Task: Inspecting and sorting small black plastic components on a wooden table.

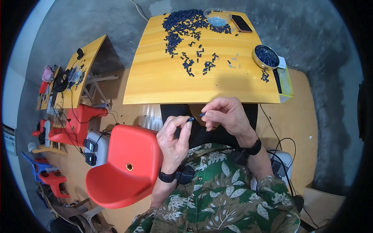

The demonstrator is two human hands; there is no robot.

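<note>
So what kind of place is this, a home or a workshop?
Probably a small assembly workshop. A wooden table on a concrete floor carries a heap of small dark blue plastic parts, a metal bowl holds more, and a second worktable has red plastic chairs nearby.

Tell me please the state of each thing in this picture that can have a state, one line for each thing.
Left hand: pinched on a small dark blue plastic piece.
Right hand: pinched on a second small dark piece.
Round metal bowl: upright, filled with dark pieces.
Clear plastic bowl: upright, holding pale bits.
Black phone: lying flat, screen dark.
Red plastic chair: upright, seat bare.
Yellow wooden table: strewn with loose dark pieces.
</note>
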